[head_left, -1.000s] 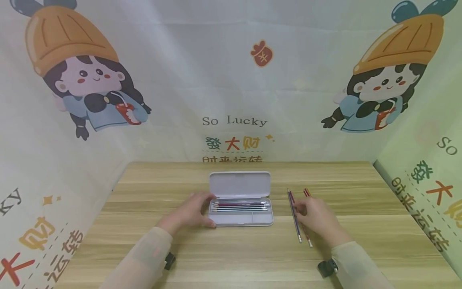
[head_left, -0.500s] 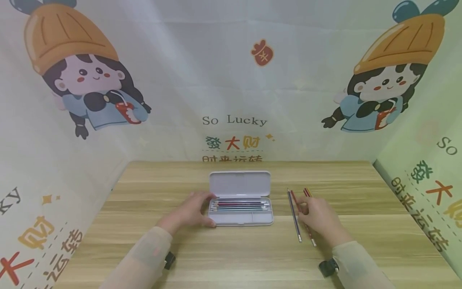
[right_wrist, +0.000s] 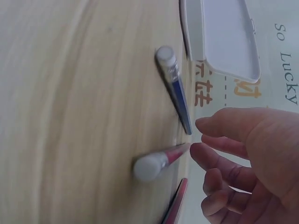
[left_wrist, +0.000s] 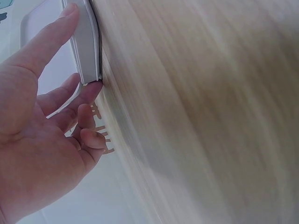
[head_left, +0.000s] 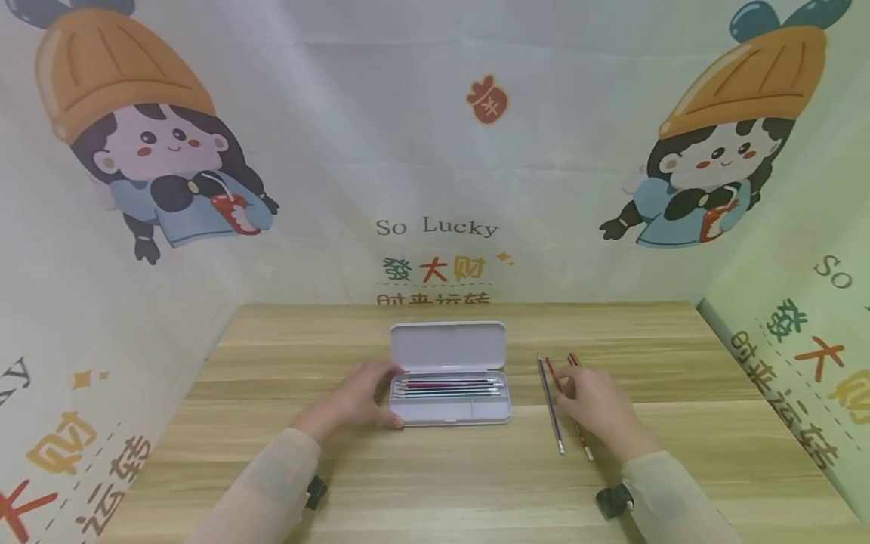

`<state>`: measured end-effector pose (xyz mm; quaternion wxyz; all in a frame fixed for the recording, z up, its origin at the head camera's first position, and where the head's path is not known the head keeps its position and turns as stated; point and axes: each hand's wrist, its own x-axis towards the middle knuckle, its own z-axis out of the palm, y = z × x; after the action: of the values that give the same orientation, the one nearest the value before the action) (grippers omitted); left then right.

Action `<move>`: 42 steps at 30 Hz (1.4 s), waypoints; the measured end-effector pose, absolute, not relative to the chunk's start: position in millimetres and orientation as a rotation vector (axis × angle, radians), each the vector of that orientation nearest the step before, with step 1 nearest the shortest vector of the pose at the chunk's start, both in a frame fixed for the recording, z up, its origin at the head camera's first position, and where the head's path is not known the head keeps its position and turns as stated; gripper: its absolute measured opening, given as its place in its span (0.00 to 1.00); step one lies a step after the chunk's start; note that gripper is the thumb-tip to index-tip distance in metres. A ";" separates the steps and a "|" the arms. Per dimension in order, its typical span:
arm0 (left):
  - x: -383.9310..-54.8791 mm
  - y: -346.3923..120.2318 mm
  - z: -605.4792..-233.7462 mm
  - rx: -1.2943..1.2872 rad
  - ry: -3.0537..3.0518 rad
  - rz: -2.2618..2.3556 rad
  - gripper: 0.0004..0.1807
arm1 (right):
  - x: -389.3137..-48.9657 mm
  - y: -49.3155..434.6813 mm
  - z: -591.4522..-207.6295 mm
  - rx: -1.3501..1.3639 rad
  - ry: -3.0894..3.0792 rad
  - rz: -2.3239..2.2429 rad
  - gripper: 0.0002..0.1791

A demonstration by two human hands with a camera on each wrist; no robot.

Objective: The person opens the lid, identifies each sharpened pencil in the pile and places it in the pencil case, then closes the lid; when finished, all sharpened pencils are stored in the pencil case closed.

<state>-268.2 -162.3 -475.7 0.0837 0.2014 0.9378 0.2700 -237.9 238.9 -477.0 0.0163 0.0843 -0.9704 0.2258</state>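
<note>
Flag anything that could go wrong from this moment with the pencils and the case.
1. The right hand pinches one red pencil lying close beside the blue pencil; lifting it may roll the neighbour away.
2. The open case is steadied only at its left end by the left hand, so it might slide if bumped.
</note>
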 end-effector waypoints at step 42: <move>-267.4 -163.7 -475.6 0.587 2.789 0.818 0.50 | -240.0 221.7 -476.6 0.237 -3.054 0.768 0.23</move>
<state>-267.4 -163.7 -475.6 0.0883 0.1972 0.9369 0.2749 -240.0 221.7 -476.6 -0.0085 0.0749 -0.9670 0.2433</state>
